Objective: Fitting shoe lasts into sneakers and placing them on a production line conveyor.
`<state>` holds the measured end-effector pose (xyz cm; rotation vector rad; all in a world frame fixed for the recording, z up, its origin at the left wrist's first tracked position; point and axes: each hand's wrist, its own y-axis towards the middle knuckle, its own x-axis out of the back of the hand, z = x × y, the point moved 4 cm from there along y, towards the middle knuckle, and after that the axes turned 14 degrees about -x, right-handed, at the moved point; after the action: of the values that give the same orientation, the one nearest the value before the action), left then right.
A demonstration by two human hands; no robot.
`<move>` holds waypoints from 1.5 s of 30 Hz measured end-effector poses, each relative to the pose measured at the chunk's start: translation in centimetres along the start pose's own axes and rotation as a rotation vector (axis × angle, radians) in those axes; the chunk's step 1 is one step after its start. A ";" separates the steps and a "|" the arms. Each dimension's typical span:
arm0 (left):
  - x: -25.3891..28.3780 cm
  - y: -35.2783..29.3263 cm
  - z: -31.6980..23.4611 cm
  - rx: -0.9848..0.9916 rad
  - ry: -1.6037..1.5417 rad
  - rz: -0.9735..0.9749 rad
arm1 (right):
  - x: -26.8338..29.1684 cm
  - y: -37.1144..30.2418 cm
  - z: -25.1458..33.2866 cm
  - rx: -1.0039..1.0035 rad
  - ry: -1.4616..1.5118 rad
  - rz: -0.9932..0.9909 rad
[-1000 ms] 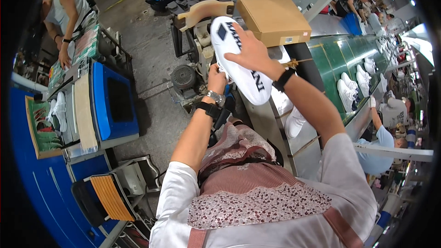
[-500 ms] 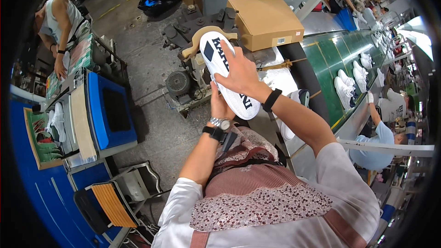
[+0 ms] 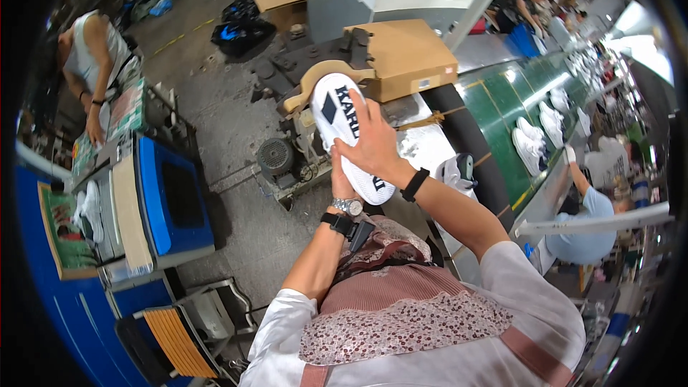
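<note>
A white shoe [image 3: 327, 123], its dark-lettered sole turned up toward me, is held tilted in front of my body. Its far end is right by the curved tan pad [image 3: 309, 84] of a dark machine; whether they touch, I cannot tell. My right hand [image 3: 374, 145] lies over the sole, fingers stretched along it and thumb at its left edge, gripping the shoe. From below, my left hand [image 3: 341, 180] supports the shoe's left side, with most of its fingers hidden behind it.
A cardboard box [image 3: 412, 57] stands beyond the shoe, right of the machine. A motor [image 3: 276, 155] sits low on the left. Along the right runs a green conveyor [image 3: 494, 118] carrying white shoes [image 3: 527, 145]. Another person [image 3: 100, 50] works at the far left.
The whole view has shifted, so the box, machine and shoe appear lower. Both hands keep their hold on the shoe, with the right hand in nearly the same place on the sole.
</note>
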<state>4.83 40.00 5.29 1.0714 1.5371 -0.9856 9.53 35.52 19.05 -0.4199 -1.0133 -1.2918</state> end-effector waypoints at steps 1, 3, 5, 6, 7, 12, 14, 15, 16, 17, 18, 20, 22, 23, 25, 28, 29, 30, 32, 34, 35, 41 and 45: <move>1.2 0.0 -0.3 -0.035 0.098 -0.033 | 0.2 -0.4 0.4 -0.001 0.022 0.005; 1.7 -0.5 -1.1 -0.001 0.194 -0.024 | 0.0 -1.1 0.8 0.008 0.036 -0.004; -0.2 -4.2 -1.9 0.159 0.199 -0.045 | 1.4 -3.7 -0.6 0.006 0.137 -0.064; -0.1 -7.0 -3.0 0.214 0.210 -0.113 | 2.4 -5.5 -0.9 0.029 0.257 -0.097; 2.1 -8.6 -4.4 0.268 0.277 -0.106 | 1.6 -7.2 -3.1 -0.242 0.745 0.095; 7.6 -11.5 -16.0 0.310 1.154 0.298 | -8.9 -6.5 -8.6 -1.149 1.496 0.789; 5.2 -12.6 -18.6 0.485 1.356 0.383 | -9.5 -3.2 -4.0 -0.863 1.798 0.712; 4.7 -13.6 -19.8 0.502 1.507 0.401 | -8.7 -3.0 -2.6 -0.903 1.853 0.849; 4.7 -14.3 -20.4 0.511 1.661 0.422 | -8.0 -2.7 -2.0 -0.932 1.902 0.991; 4.8 -14.9 -20.3 0.425 1.663 0.413 | -8.3 -2.5 -2.3 -0.914 1.907 0.945; 5.1 -15.6 -20.4 0.345 1.662 0.403 | -8.9 -3.0 -2.3 -0.901 1.913 0.898; 6.4 -15.4 -19.4 0.298 1.739 0.391 | -8.0 -4.2 -2.8 -0.966 1.909 0.908; 6.8 -14.2 -17.7 0.244 1.956 0.250 | -4.3 -4.8 -4.6 -0.898 1.811 0.889; 6.4 -12.7 -15.8 0.153 1.998 0.294 | -3.9 -5.3 -6.3 -0.851 1.802 0.894; 5.7 -9.4 -11.6 0.126 2.069 0.215 | 1.3 -6.5 -8.3 -0.722 1.829 0.652; 4.3 -4.1 -4.1 -0.231 2.129 0.275 | 6.4 -10.2 -15.5 -0.853 1.970 0.726; 4.1 -1.9 -1.1 -0.293 2.196 0.274 | 8.5 -11.5 -18.2 -0.800 2.019 0.739; 2.9 0.4 2.6 -0.353 2.260 0.284 | 10.4 -13.2 -21.0 -0.747 2.068 0.740; 0.2 4.3 10.5 -0.163 2.319 0.222 | 11.4 -17.7 -29.2 -0.880 1.726 0.312; 4.2 8.0 14.3 -0.321 2.242 0.430 | 14.1 -21.0 -33.2 -0.928 1.438 -0.090; 5.6 9.1 15.6 -0.190 2.296 0.568 | 14.1 -23.2 -35.9 -0.966 1.163 -0.231; 1.3 2.2 24.9 -0.371 2.200 0.737 | 12.1 -37.7 -45.9 -1.342 0.084 -0.465; 2.1 -6.5 32.7 0.293 1.867 0.594 | 13.1 -36.0 -44.9 -1.258 0.012 -0.310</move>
<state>6.95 7.55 -2.45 2.7884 2.0435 0.6066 -7.26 -16.27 -3.71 -1.2188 -0.1183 -2.1216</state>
